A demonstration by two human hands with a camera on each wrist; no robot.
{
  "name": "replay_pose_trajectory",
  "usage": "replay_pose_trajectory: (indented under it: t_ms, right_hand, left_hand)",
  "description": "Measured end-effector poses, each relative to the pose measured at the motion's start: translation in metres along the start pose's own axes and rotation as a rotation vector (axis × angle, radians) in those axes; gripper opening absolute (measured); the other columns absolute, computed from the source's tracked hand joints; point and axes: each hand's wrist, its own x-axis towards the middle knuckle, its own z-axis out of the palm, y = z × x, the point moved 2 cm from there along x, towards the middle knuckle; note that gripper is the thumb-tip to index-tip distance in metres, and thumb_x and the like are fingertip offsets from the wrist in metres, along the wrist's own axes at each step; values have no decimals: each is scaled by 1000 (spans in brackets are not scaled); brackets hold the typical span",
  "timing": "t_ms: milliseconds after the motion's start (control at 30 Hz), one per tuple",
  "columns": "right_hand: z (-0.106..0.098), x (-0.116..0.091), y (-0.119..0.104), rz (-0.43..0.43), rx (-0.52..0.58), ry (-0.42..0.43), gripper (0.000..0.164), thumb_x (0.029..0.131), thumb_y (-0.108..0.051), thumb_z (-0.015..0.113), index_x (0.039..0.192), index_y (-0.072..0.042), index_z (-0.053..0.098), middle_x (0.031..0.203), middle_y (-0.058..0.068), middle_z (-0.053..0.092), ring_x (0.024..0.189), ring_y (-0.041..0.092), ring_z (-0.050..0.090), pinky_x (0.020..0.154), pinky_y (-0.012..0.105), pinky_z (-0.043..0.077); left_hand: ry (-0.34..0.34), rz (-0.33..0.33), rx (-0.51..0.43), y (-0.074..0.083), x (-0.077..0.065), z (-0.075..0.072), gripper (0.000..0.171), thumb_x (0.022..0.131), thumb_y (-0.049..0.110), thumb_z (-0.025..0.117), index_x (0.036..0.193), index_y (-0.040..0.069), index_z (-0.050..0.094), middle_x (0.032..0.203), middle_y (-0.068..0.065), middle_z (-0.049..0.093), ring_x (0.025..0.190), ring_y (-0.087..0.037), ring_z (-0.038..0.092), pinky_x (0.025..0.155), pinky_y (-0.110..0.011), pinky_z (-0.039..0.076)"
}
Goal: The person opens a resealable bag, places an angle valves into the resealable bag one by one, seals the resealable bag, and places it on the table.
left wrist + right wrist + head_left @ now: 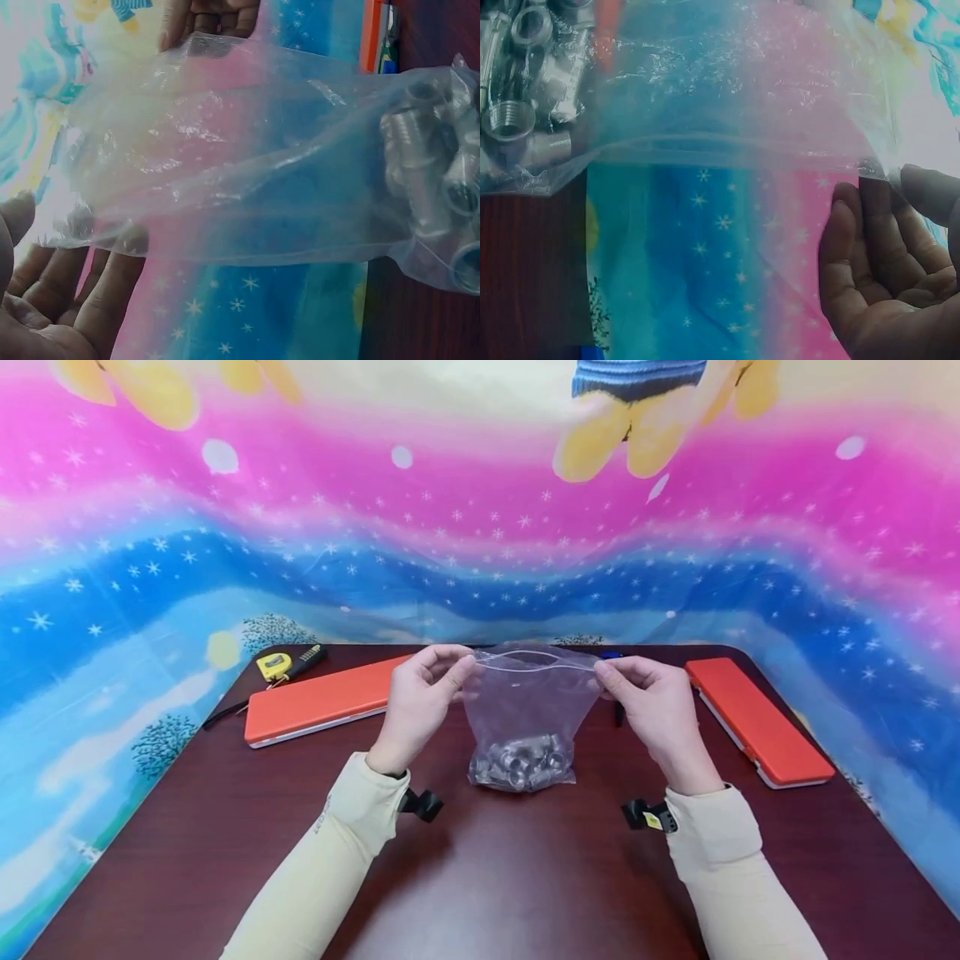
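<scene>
A clear zip-lock bag point(517, 693) stands at the middle of the table, several threaded metal pipe fittings point(525, 762) lying in its bottom. Its mouth gapes a little between the two zip edges. My left hand point(422, 703) pinches the bag's top left corner between thumb and fingers. At the top right corner, my right hand point(660, 710) does the same. The left wrist view shows the bag's film point(225, 142) stretched upward from the fittings point(424, 172). In the right wrist view, the thumb and fingers of my right hand point(900, 262) are at the bag's edge.
An orange-lidded case point(322, 700) lies at the left and another orange case point(761, 720) at the right. A yellow tape measure point(273, 667) and a black-handled tool point(306, 660) lie at the back left. A patterned cloth point(480, 543) hangs behind the dark table point(517, 893).
</scene>
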Motion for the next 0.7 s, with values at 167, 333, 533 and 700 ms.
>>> replay_pose_trajectory:
  t_ms: [167, 333, 533, 700]
  right_hand:
    - [-3, 0, -1, -87, -142, 34, 29, 92, -34, 71, 103, -7, 77, 87, 6, 74, 79, 14, 66, 69, 25, 49]
    - [-5, -3, -7, -163, -295, 93, 23, 93, -34, 70, 92, -12, 77, 79, 3, 71, 60, 18, 48, 54, 30, 36]
    - [-5, -10, -21, -317, -318, 182, 12, 90, -22, 74, 90, -10, 77, 77, 1, 71, 57, 11, 51, 56, 24, 37]
    - [-4, -18, -34, -426, -329, 222, 6, 89, -14, 74, 91, -9, 77, 78, 1, 71, 50, 7, 47, 53, 21, 37]
  left_hand:
    - [5, -6, 98, -4, 1, -1, 25, 92, 23, 73, 104, 1, 72, 90, -13, 72, 75, -24, 69, 71, -39, 59]
    - [32, 94, 272, 0, 0, -4, 18, 93, 22, 72, 98, 5, 75, 84, -6, 73, 76, -19, 65, 68, -31, 54]
    - [26, 325, 282, 11, -4, -1, 5, 94, 6, 67, 95, 3, 71, 81, -9, 72, 70, -23, 67, 66, -32, 54]
    - [52, 482, 292, 15, -6, 0, 5, 91, 1, 67, 92, -3, 68, 77, -9, 70, 70, -20, 68, 67, -28, 53]
